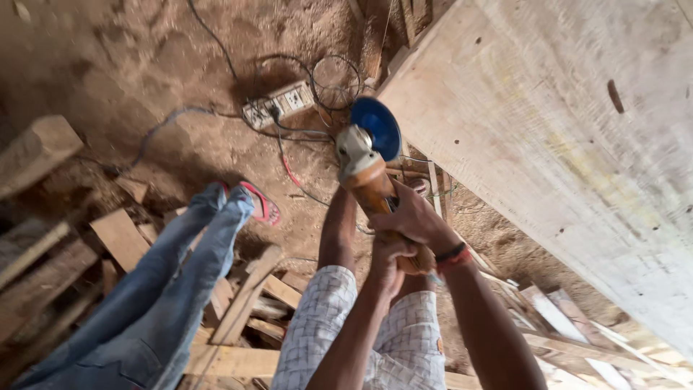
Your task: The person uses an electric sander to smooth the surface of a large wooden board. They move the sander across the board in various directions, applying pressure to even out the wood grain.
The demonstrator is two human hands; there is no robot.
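Head view shows the right hand and left hand gripping an orange angle grinder (blue disc) beside the large board.

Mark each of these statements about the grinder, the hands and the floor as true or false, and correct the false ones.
1. Both hands grip the orange angle grinder. True: the left hand and the right hand close round its body.
2. The grinder's disc is red. False: it is blue.
3. The disc sits by the edge of the large wooden board. True.
4. A white power strip lies on the dirt floor with cables plugged in. True.
5. The person wears heavy boots. False: a red sandal shows at the foot.
6. The right wrist is bare. False: it wears a black and red band.
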